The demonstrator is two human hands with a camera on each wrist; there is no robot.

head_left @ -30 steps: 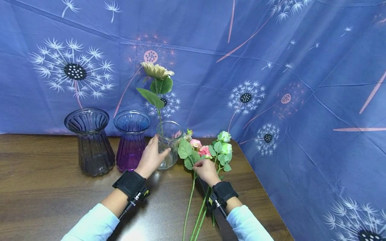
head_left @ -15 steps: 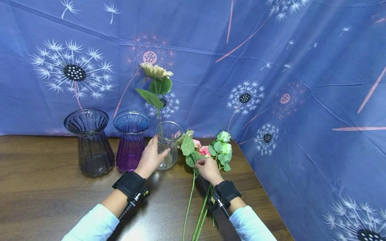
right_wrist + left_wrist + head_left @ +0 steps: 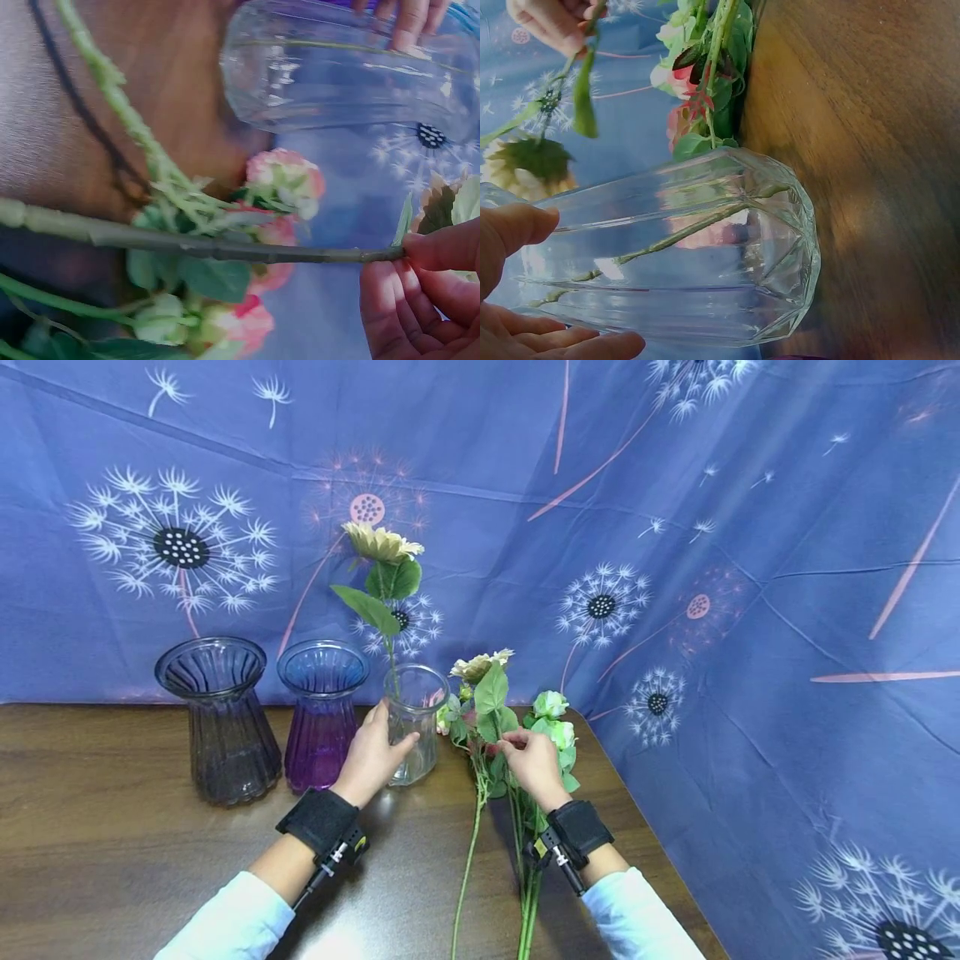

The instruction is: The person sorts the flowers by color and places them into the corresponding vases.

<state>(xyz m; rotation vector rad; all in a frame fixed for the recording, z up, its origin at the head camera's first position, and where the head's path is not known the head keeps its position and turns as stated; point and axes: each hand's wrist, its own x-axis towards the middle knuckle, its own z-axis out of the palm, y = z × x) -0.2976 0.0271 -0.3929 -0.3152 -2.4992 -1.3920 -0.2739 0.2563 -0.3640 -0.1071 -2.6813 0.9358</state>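
Right hand (image 3: pixel 534 768), at centre right of the head view, pinches the stem of a cream flower (image 3: pixel 480 667) whose bloom sits near the middle of the frame. Left hand (image 3: pixel 372 756) wraps thumb and fingers around the clear vase (image 3: pixel 416 752) at centre; a second cream flower (image 3: pixel 382 545) stands in it, rising toward upper centre. Left of that, a purple-blue vase (image 3: pixel 322 735) and a grey vase (image 3: pixel 228 739) stand on the bench (image 3: pixel 112 852). Pink roses (image 3: pixel 285 180) and pale green roses (image 3: pixel 552 706) crowd around the right hand, partly hidden by it and the held flower's leaves. Blue dandelion-print cloth (image 3: pixel 480 543) fills the background.
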